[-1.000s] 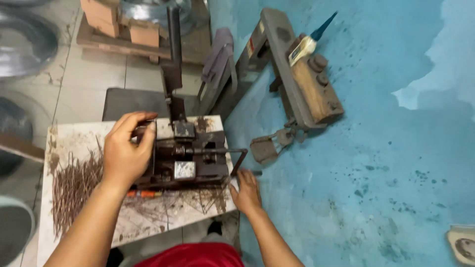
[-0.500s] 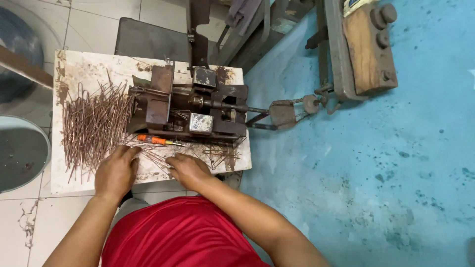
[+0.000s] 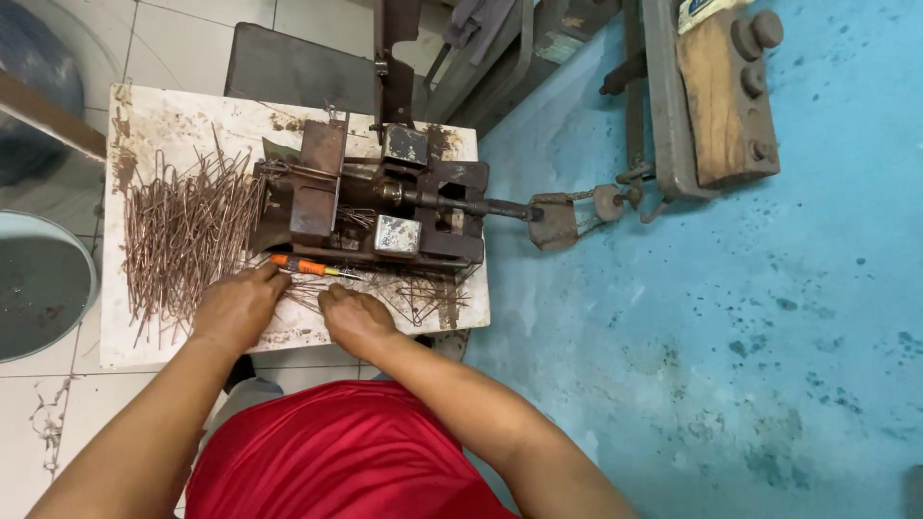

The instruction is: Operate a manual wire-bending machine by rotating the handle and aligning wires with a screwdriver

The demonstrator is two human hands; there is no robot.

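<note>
- I see my left hand (image 3: 234, 309) lying palm down on the white board (image 3: 154, 130), its fingers spread over thin rusty wires (image 3: 183, 231); it touches them but I cannot tell if it grips any.
- My right hand (image 3: 354, 320) rests just beside it, fingers bent down on the loose wires in front of the machine; whether they pinch a wire I cannot tell.
- An orange screwdriver (image 3: 300, 266) lies between my 2 hands and the rusty bending machine (image 3: 370, 207).
- The biggest heap of wires is on the left part of the board.
- A grey round basin (image 3: 38, 284) stands left of the board.
</note>
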